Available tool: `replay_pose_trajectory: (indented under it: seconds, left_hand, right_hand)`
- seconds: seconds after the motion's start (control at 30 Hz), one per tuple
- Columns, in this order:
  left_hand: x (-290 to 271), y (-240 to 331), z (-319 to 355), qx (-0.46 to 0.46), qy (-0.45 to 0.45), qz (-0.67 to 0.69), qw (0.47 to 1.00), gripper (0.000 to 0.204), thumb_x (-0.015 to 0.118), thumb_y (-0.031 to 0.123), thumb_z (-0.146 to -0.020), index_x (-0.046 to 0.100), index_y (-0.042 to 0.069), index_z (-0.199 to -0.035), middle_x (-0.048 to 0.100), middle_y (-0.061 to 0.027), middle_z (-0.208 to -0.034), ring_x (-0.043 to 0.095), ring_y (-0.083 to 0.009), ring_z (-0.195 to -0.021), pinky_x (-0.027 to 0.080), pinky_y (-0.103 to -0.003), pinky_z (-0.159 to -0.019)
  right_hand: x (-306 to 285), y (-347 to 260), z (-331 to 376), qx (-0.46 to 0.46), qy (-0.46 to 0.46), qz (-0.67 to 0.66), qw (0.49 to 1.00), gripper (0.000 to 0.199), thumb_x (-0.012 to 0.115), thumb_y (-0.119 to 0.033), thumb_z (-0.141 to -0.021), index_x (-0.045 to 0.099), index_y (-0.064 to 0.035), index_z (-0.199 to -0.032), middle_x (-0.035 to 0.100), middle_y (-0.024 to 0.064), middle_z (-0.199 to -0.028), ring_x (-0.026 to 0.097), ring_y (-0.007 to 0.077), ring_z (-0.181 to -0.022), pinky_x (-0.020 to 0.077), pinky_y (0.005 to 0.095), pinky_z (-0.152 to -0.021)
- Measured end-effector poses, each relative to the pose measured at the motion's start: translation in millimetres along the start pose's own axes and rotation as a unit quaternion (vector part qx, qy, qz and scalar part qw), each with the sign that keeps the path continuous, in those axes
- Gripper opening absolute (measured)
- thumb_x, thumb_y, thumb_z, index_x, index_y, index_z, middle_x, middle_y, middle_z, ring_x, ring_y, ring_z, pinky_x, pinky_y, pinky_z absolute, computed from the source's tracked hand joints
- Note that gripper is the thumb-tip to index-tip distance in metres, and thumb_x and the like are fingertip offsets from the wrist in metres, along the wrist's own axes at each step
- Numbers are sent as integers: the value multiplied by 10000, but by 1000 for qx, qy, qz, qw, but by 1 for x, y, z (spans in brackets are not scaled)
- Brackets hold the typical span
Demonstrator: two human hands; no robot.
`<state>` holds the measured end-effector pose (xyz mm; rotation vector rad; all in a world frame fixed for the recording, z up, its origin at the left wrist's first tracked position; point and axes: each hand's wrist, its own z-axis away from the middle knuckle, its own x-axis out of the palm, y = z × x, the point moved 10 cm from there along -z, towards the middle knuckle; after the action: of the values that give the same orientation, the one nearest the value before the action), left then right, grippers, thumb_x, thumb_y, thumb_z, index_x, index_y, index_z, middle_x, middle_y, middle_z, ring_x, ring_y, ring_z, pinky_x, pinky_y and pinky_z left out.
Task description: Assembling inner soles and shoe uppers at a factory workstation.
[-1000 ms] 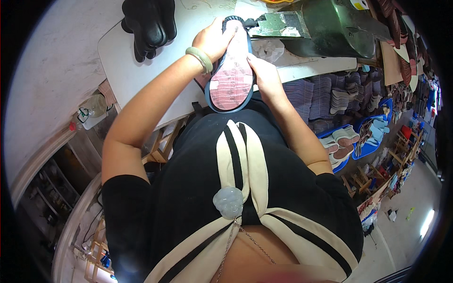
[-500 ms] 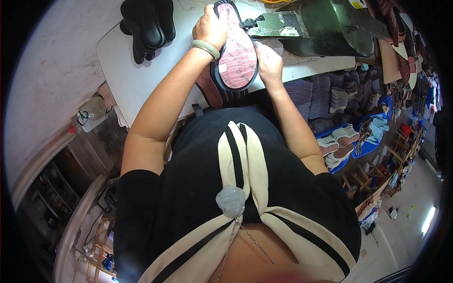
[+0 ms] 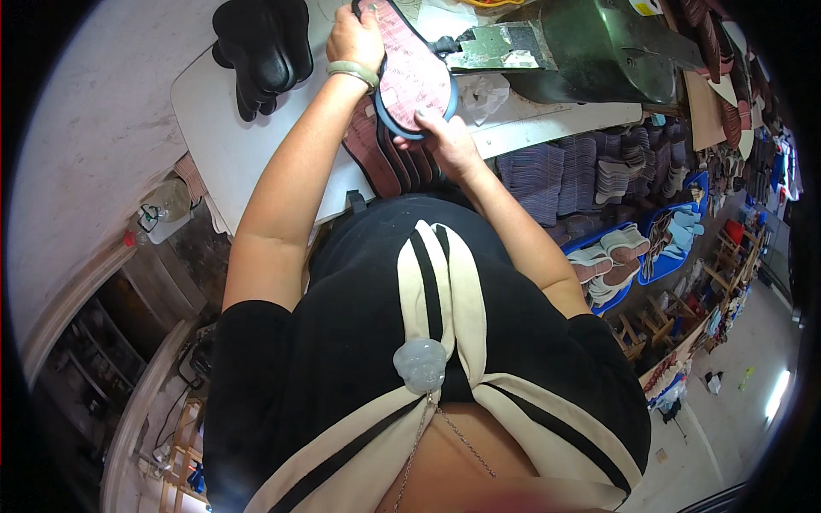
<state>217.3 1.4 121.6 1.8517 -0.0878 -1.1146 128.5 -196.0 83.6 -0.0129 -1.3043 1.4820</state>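
Note:
I hold a pink shoe insole with a blue edge over the white table. My left hand, with a pale green bangle on the wrist, grips its far end. My right hand grips its near end. The insole's far tip lies close to the green sewing machine. Under my hands a stack of dark reddish insoles rests at the table's near edge.
A pile of black shoe uppers lies at the table's far left. Rows of stacked insoles and blue trays with pale insoles fill the right side. A plastic bottle stands left of the table.
Both hands have carried the insole away from my body, from above the stack toward the sewing machine. The stack beneath is now uncovered.

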Motion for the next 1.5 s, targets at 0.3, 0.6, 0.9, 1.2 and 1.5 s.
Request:
replay_pose_trajectory:
  seconds: [0.3, 0.6, 0.9, 1.2, 1.5]
  left_hand:
    - [11, 63, -12, 291, -193, -78, 934, 591, 655, 415, -762, 527, 36, -1197, 592, -232, -1103, 567, -369, -1030, 422, -400, -929]
    - [54, 59, 28, 220, -562, 24, 797, 435, 713, 181, -757, 562, 44, -1141, 626, -49, -973, 572, -117, -887, 476, -265, -839]
    - [38, 29, 28, 51, -539, 123, 832, 400, 688, 193, -807, 541, 36, -1144, 616, -72, -977, 570, -115, -855, 488, -220, -764]
    - [13, 35, 51, 58, -464, 161, 869, 438, 689, 212, -802, 530, 15, -1159, 611, -86, -1015, 557, -126, -915, 446, -245, -856]
    - [4, 26, 61, 38, -337, 135, 931, 538, 731, 344, -744, 534, 11, -1117, 620, -132, -1026, 589, -175, -928, 465, -283, -828]
  right_hand:
    - [-10, -23, -6, -18, 129, 71, 989, 273, 594, -219, -869, 615, 50, -909, 644, 119, -712, 623, 159, -584, 489, 240, -534]
    - [-22, -39, -22, -12, 149, 133, 980, 293, 580, -274, -878, 599, 18, -858, 642, 111, -673, 581, 121, -518, 452, 208, -498]
    - [-18, -42, -32, -16, 110, 146, 983, 297, 573, -297, -886, 610, -4, -860, 655, 98, -690, 574, 104, -517, 436, 199, -502]
    - [-28, -68, -30, -54, 165, 245, 954, 317, 545, -280, -903, 635, 11, -815, 630, 83, -620, 546, 99, -479, 422, 205, -477]
    - [-18, -21, -5, 1, 66, 323, 944, 233, 578, -207, -882, 591, 3, -982, 625, 70, -886, 598, 119, -806, 484, 257, -732]
